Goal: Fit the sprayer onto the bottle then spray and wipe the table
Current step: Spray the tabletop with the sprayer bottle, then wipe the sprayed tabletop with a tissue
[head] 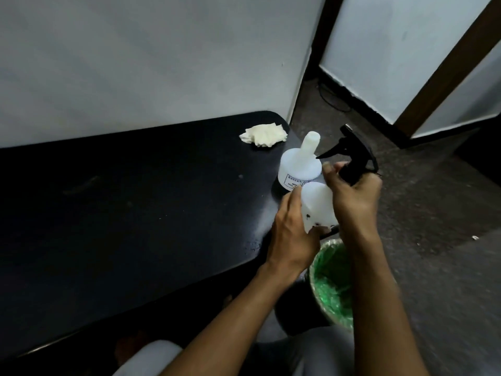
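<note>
A white plastic bottle [317, 207] is held off the right end of the black table [135, 199], tilted, with my left hand [292, 234] wrapped around its lower body. My right hand [352, 196] grips the collar of the black trigger sprayer [352, 153], which sits at the bottle's neck with its nozzle pointing up and away. A second white bottle [301, 164] with a printed label and a bare open neck stands upright on the table's right end, just behind my hands. A crumpled white cloth [264, 135] lies at the far right corner of the table.
A bin lined with a green bag [332, 283] stands on the floor directly under my hands. A white wall [149, 63] runs along the table's far edge. Grey floor [433, 213] and a dark-framed doorway [450, 69] lie to the right. My knees show at the bottom.
</note>
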Action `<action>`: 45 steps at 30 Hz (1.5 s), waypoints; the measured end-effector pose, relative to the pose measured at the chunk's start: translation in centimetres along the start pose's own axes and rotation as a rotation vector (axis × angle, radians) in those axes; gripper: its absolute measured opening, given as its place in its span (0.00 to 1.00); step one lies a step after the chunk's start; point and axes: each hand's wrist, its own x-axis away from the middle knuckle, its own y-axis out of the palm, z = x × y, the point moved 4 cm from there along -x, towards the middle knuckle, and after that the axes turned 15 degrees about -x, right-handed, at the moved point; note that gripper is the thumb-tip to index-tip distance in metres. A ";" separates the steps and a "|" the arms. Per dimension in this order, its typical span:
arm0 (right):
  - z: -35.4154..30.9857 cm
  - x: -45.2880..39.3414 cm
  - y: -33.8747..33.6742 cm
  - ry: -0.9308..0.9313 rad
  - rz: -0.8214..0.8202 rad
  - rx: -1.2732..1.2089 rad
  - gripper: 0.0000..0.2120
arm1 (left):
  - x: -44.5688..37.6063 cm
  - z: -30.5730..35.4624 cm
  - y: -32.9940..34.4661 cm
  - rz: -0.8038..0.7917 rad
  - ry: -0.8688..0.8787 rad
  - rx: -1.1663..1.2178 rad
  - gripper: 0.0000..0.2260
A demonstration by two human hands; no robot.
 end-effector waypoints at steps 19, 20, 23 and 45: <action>2.9 3.3 -0.7 0.044 0.101 0.367 0.33 | -2.8 -3.4 -1.8 -0.319 -0.060 -0.102 0.41; 2.6 4.3 -0.7 0.017 0.155 0.378 0.30 | -3.2 -4.1 -2.5 -0.317 -0.087 -0.104 0.41; 1.2 6.7 0.6 -0.135 0.200 0.418 0.20 | -4.1 -6.1 -4.4 -0.298 -0.164 -0.124 0.40; 8.0 -9.7 22.2 -0.074 -0.484 1.046 0.18 | -5.3 -11.5 -8.5 -0.301 -0.407 0.006 0.29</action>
